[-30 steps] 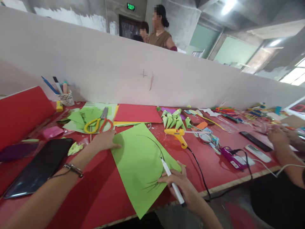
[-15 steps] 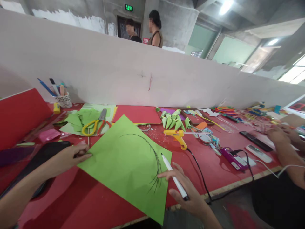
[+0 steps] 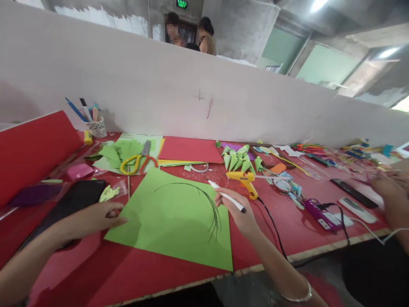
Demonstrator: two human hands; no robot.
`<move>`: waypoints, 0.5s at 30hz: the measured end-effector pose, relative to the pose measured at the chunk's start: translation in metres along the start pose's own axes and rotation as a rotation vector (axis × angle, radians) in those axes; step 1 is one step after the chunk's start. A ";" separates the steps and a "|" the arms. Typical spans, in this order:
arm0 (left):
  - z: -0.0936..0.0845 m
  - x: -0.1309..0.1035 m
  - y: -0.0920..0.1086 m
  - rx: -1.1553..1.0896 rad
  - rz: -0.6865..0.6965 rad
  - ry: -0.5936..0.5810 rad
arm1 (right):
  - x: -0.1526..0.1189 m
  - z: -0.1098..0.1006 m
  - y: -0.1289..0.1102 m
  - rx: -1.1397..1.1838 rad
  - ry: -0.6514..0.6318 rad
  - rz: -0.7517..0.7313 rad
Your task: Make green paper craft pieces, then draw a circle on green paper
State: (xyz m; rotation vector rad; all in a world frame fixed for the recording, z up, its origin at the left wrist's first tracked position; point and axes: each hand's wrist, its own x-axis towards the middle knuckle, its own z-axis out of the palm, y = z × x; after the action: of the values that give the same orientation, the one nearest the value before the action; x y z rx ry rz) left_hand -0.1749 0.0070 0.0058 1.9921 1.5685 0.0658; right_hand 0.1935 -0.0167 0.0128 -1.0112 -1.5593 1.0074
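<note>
A sheet of green paper (image 3: 179,217) lies on the red table, with black curved strokes drawn from its upper left round to its right side. My right hand (image 3: 238,213) grips a white marker (image 3: 228,197) with a black end, its tip pointing up and left near the sheet's top edge. At the sheet's left edge, my left hand (image 3: 99,219) hovers with thumb and curled fingers apart, a shadow falling on the paper below. Nothing shows between those fingers, though they are slightly blurred.
Beyond the paper lie scissors (image 3: 137,160), green scraps (image 3: 118,151) and red sheets (image 3: 191,149). A yellow glue gun (image 3: 244,181) with a black cord, green paper cones (image 3: 238,160) and a purple power strip (image 3: 321,215) are to the right. Another person's hands (image 3: 388,187) work at far right.
The green paper has turned and now lies flatter along the table edge. My right hand with the marker has moved up towards its top edge. My left hand has let go of the corner.
</note>
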 end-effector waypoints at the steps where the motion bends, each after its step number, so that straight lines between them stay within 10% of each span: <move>1: -0.004 0.003 0.004 -0.039 0.012 -0.113 | 0.004 0.004 0.002 0.028 -0.032 0.015; 15: 0.006 0.042 0.011 -0.022 -0.024 0.031 | 0.049 0.066 0.038 -0.145 -0.128 0.099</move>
State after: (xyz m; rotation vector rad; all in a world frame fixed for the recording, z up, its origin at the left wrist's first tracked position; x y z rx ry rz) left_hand -0.1509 0.0408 -0.0068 1.9635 1.6036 0.1046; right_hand 0.1254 0.0334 -0.0200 -1.1523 -1.7216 1.0557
